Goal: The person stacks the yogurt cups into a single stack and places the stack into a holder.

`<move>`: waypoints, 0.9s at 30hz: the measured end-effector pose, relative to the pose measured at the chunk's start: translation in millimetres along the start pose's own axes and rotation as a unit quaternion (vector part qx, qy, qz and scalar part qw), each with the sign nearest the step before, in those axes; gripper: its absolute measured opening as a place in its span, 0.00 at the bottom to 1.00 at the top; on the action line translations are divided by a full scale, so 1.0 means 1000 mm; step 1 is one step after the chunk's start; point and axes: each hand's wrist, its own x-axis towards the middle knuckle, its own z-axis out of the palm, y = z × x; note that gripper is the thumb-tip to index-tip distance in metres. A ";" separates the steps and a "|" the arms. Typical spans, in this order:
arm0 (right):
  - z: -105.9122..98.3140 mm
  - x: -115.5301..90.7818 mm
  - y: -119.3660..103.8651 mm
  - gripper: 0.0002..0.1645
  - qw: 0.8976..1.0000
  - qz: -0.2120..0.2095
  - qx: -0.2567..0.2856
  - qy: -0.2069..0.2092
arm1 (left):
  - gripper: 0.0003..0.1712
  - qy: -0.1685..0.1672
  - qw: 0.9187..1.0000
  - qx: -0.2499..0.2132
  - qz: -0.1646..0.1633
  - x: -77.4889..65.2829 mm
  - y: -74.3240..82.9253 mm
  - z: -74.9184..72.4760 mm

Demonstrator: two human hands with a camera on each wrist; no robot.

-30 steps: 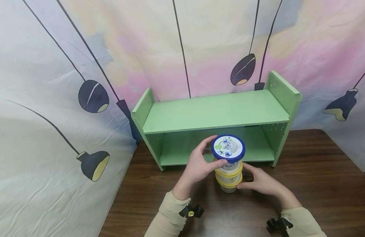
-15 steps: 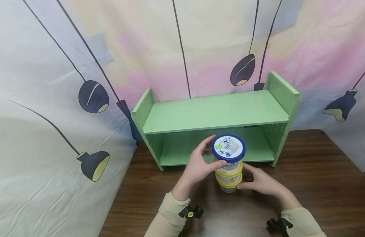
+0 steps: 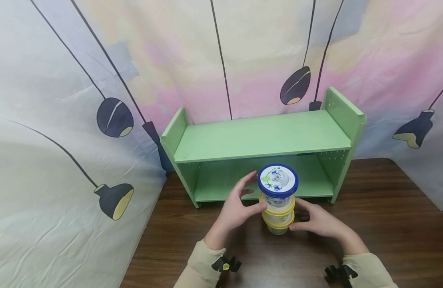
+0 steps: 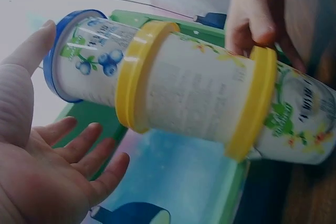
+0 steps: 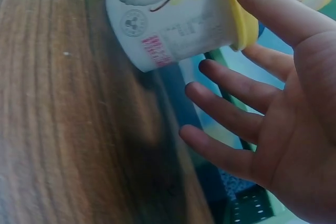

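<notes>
Three lidded paper tubs stand stacked upright on the table. On top is a blue-lidded tub [image 3: 278, 181] with blueberries printed on it. Under it come a middle yellow-lidded tub [image 4: 189, 85] and a bottom yellow-lidded tub [image 5: 178, 22]. My left hand [image 3: 233, 210] is spread beside the upper tubs. Its thumb is close to the blue lid, and contact is hard to tell; the other fingers are apart from the stack. My right hand [image 3: 322, 220] pinches the bottom tub's yellow lid between thumb and index finger, its other fingers loose.
A green two-level shelf [image 3: 261, 136] stands right behind the stack on the dark wooden table [image 3: 387, 216]. A cloth with printed lamps [image 3: 115, 117] hangs behind and to the left.
My left hand has let go of the blue-lidded tub and drawn back a little to the left. The stack stays in place, and my right hand has barely shifted.
</notes>
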 end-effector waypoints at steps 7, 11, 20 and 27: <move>-0.016 -0.011 -0.007 0.58 0.998 0.002 -0.063 0.015 | 0.53 -0.003 1.000 0.006 0.004 -0.010 -0.015 -0.004; -0.026 -0.019 -0.017 0.51 0.997 -0.024 -0.069 0.031 | 0.53 -0.010 1.000 0.003 -0.006 -0.013 -0.023 -0.006; -0.043 -0.031 -0.041 0.38 0.987 -0.062 -0.084 0.119 | 0.45 -0.016 1.000 -0.003 -0.019 -0.016 -0.037 -0.004; -0.045 -0.035 -0.056 0.27 0.967 -0.083 -0.063 0.232 | 0.42 -0.025 0.999 -0.026 -0.014 -0.016 -0.047 0.002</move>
